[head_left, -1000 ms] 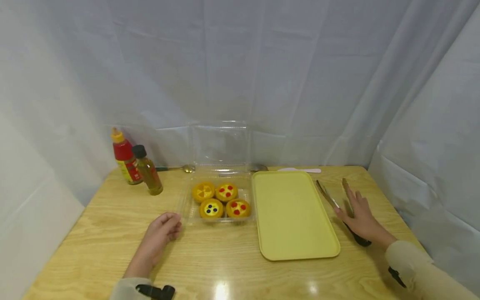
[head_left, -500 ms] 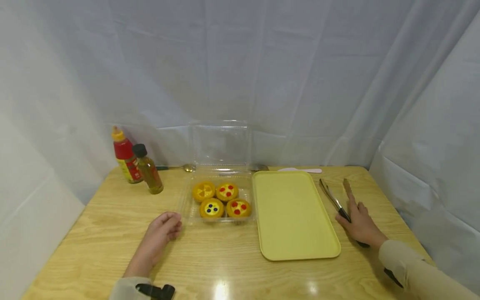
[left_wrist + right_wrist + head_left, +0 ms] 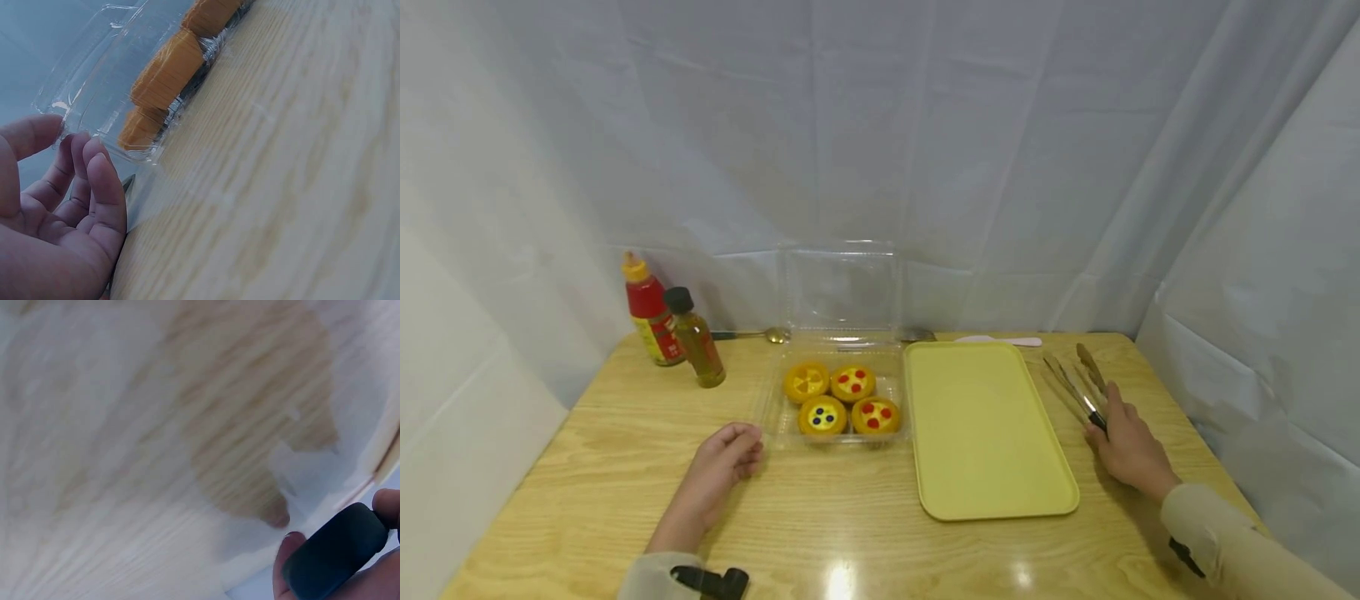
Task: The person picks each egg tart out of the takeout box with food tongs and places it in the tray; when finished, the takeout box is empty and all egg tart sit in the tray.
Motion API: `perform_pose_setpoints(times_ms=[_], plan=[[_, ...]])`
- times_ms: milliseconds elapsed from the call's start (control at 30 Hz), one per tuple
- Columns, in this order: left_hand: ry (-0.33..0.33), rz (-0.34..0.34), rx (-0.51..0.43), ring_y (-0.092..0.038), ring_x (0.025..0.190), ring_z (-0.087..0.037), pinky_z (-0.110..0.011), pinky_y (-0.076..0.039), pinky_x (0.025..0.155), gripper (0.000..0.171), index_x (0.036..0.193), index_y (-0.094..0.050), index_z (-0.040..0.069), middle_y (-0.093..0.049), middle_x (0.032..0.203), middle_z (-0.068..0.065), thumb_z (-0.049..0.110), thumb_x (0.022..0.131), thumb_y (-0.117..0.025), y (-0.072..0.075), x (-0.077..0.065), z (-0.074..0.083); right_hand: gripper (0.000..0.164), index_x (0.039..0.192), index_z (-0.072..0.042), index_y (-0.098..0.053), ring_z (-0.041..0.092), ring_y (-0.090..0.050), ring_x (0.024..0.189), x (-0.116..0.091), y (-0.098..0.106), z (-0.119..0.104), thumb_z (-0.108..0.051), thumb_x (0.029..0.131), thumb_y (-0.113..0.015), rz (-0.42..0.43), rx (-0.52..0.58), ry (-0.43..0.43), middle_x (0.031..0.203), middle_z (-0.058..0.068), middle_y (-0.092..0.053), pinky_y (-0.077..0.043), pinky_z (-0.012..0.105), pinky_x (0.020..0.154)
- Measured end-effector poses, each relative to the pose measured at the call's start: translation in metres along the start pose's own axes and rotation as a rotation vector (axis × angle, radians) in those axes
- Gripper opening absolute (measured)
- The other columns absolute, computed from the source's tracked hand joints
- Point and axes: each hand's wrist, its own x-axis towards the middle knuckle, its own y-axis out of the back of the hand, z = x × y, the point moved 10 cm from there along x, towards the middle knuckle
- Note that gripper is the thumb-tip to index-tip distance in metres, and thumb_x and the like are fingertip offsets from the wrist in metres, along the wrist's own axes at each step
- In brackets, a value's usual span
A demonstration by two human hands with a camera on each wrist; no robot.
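Note:
In the head view my left hand (image 3: 718, 471) is at the near left corner of a hinged clear plastic container (image 3: 891, 387), its lid standing up at the back. The left wrist view shows my thumb and fingertips pinching the container's rim (image 3: 94, 134). Inside sit several egg tarts (image 3: 822, 417), topped with red, blue or yellow pieces. On the right, my right hand (image 3: 1131, 446) grips the black handle of metal tongs (image 3: 1078, 392), whose arms are spread apart and point away from me. A dark handle end (image 3: 337, 553) shows between the fingers in the right wrist view.
A yellow tray (image 3: 992, 433) lies between the container and the tongs. At the back left stand a red sauce bottle (image 3: 655, 321) and a dark-capped oil bottle (image 3: 702, 350). Along the back edge lie a spoon (image 3: 775, 336) and a pale pink utensil (image 3: 1022, 342).
My right hand has closed around the tongs' handle and raised them slightly off the table, their tips shifting and drawing closer together. The left hand has stayed at the container's corner.

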Motion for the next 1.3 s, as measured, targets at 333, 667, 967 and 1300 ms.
perform_pose_setpoints(times_ms=[333, 667, 967, 1300], plan=[[0.002, -0.005, 0.001, -0.057, 0.084, -0.019, -0.029, -0.052, 0.074, 0.033, 0.111, -0.056, -0.003, -0.058, 0.097, -0.011, 0.028, 0.102, -0.057, 0.000, -0.001, 0.001, 0.061, 0.149, 0.010, -0.019, 0.056, -0.044, 0.119, -0.004, 0.022, -0.039, -0.014, 0.103, -0.052, 0.071, 0.067, 0.162, 0.132, 0.039, -0.041, -0.040, 0.067, 0.089], [0.012, 0.005, 0.009, -0.058, 0.085, -0.019, -0.030, -0.052, 0.074, 0.033, 0.113, -0.055, -0.004, -0.058, 0.098, -0.010, 0.028, 0.103, -0.056, 0.001, 0.000, -0.001, 0.058, 0.151, 0.005, -0.025, 0.052, -0.053, 0.111, -0.002, 0.025, -0.076, -0.020, 0.105, -0.050, 0.112, -0.009, 0.271, 0.136, 0.034, -0.043, -0.046, 0.063, 0.081], [0.020, 0.012, -0.002, -0.057, 0.086, -0.020, -0.030, -0.052, 0.074, 0.028, 0.110, -0.057, -0.001, -0.057, 0.096, -0.008, 0.026, 0.103, -0.055, 0.002, 0.000, -0.001, 0.061, 0.150, -0.006, -0.030, 0.037, -0.062, 0.093, 0.006, 0.019, -0.102, -0.042, 0.104, -0.047, 0.090, -0.023, 0.274, 0.127, 0.023, -0.052, -0.050, 0.051, 0.066], [0.023, 0.014, 0.004, -0.057, 0.089, -0.020, -0.029, -0.052, 0.075, 0.030, 0.112, -0.056, -0.001, -0.057, 0.098, -0.008, 0.027, 0.103, -0.056, 0.001, 0.000, 0.000, 0.066, 0.146, -0.005, -0.037, 0.032, -0.062, 0.102, 0.020, 0.016, -0.134, -0.054, 0.102, -0.044, 0.081, 0.007, 0.306, 0.126, 0.018, -0.056, -0.051, 0.051, 0.075]])
